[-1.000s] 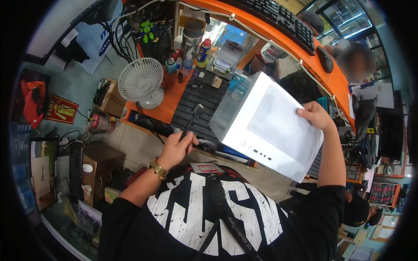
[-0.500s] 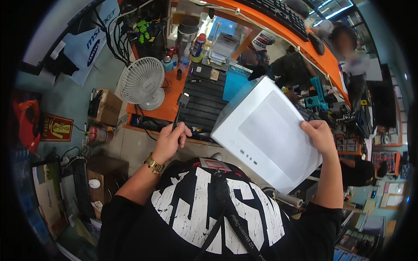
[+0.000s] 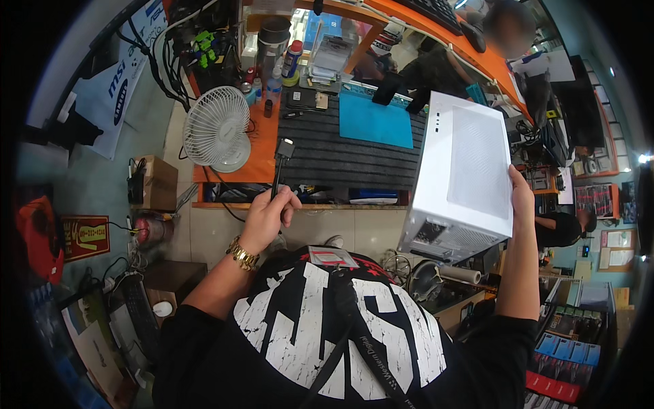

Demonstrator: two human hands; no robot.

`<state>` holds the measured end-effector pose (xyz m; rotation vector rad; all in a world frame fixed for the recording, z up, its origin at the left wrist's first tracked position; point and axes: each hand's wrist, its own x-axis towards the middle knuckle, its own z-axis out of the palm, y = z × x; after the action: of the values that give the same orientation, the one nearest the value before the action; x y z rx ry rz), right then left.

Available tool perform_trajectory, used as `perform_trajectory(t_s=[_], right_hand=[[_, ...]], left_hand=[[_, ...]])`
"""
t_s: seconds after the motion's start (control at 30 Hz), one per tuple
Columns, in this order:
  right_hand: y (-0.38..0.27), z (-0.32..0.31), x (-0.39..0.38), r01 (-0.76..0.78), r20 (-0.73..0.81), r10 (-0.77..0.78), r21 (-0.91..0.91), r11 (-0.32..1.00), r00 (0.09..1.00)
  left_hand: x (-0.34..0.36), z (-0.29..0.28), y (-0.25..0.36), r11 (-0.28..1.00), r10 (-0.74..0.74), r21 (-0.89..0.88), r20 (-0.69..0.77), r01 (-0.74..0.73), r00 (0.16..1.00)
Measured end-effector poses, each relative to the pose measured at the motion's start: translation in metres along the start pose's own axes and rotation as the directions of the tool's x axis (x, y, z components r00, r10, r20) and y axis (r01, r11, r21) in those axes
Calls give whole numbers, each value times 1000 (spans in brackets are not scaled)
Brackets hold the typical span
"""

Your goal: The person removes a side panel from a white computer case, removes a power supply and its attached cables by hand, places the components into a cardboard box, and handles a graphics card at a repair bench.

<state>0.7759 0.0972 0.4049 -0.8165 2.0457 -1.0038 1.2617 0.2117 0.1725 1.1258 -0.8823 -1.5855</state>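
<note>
My left hand [image 3: 270, 215] is closed around a black video cable [image 3: 278, 172]. The cable's wide connector plug [image 3: 285, 148] points up and away from me, above the near left part of the desk mat. On the other side my right hand [image 3: 522, 198] supports a white computer case [image 3: 470, 143] by its right edge, with most fingers hidden behind it. Held in the air and tilted, the case shows a mesh panel, a row of ports near its far left corner, and an end facing me with an opening and vent holes [image 3: 430, 232].
A grey ribbed mat [image 3: 313, 160] and a blue mat [image 3: 375, 119] cover the orange desk [image 3: 266, 153]. A white fan [image 3: 218, 126] stands at left, with bottles [image 3: 291, 60] behind. An open drawer [image 3: 327, 198] lies below the desk edge. Another person [image 3: 565, 225] is at far right.
The computer case has swung right and turned, so its ports now sit at the far end. More of the blue mat shows. My left hand stays nearly in place with the cable.
</note>
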Motion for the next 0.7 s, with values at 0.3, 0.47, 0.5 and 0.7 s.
perform_trajectory(t_s=[0.3,0.47,0.5,0.7], right_hand=[[54,4,-7,7,110,-98,632,775,989],[70,17,-23,37,-15,-37,694,719,999],[68,20,-29,46,-19,-47,713,699,999],[62,46,-55,130,-94,-91,771,623,991]], left_hand=[[23,11,-42,985,-174,5,125,175,977],[38,19,-67,968,-243,99,125,232,962],[42,21,-71,961,-266,106,106,255,958],[61,40,-99,944,-295,191,125,269,947]])
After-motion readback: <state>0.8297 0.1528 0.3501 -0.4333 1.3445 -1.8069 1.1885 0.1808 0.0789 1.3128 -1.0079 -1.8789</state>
